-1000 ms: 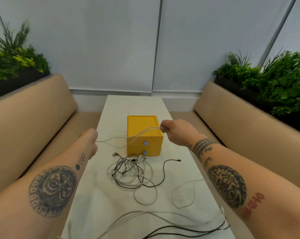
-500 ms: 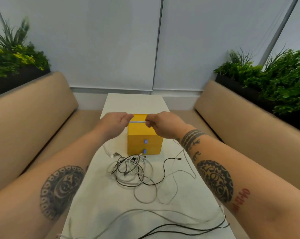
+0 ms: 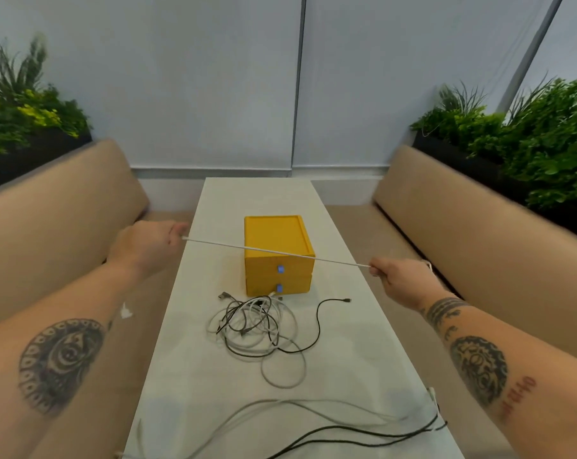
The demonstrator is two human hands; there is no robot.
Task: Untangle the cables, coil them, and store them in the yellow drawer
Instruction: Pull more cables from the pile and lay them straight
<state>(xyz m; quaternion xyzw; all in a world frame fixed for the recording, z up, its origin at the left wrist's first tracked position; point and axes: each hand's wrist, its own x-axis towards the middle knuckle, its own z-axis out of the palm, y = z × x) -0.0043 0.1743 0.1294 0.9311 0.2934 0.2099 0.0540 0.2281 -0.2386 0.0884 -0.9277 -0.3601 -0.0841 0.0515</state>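
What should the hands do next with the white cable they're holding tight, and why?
Likely bring the left hand toward the right hand to fold the white cable into a first loop. It runs straight and tight between both hands, over the yellow drawer box, with no knot showing, so that stretch looks ready for coiling.

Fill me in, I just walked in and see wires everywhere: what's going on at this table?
A person is sorting cables. The left hand and right hand each pinch one white cable, holding it stretched straight in the air by the yellow drawer unit, whose two drawers look shut. A tangle of black and white cables lies on the table in front of it, and more loose cables trail along the near edge. Nothing looks coiled or stored yet.
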